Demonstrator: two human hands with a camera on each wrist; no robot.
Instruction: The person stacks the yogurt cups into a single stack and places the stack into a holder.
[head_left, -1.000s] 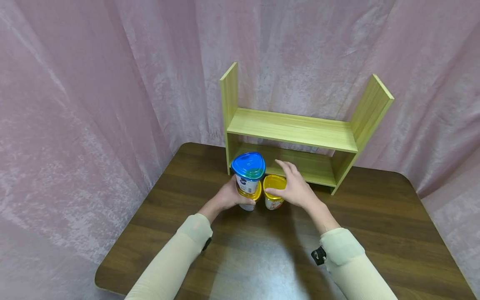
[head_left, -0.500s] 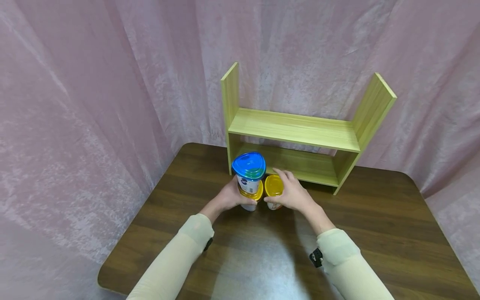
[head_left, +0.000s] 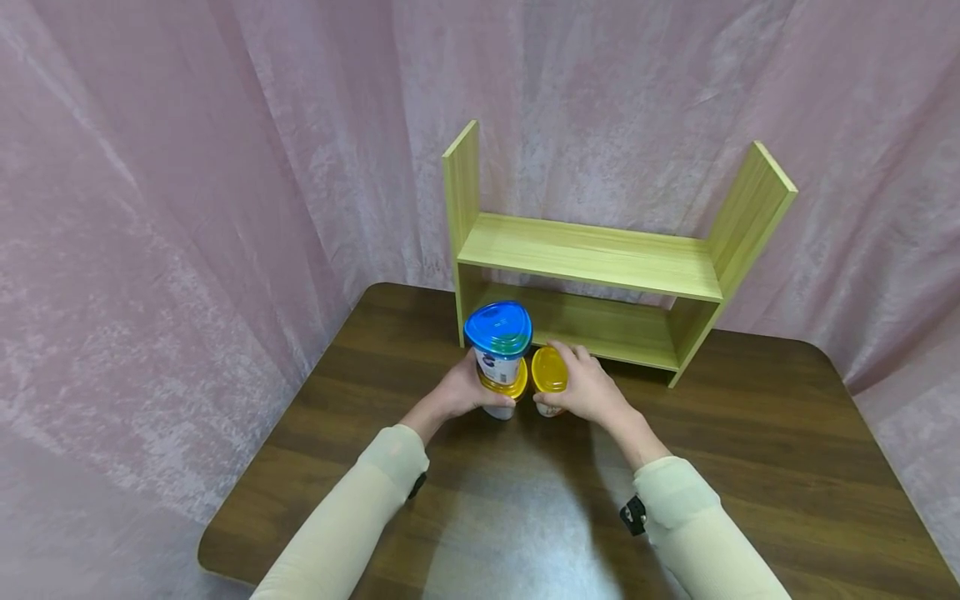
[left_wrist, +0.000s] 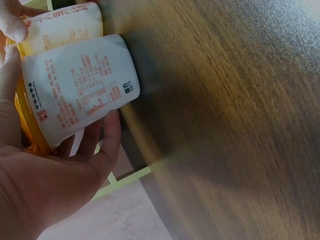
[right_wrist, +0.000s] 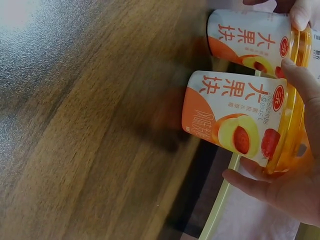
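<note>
Before the shelf point(head_left: 592, 275), left hand point(head_left: 461, 392) grips stacked cups point(head_left: 498, 358), right hand point(head_left: 588, 392) another yogurt cup point(head_left: 549, 379); light, slippery, best clasped round their sides.

Two bare hands, long cream close-fitting sleeves point(head_left: 352, 517), small black strap device at each wrist point(head_left: 633, 515)
</note>
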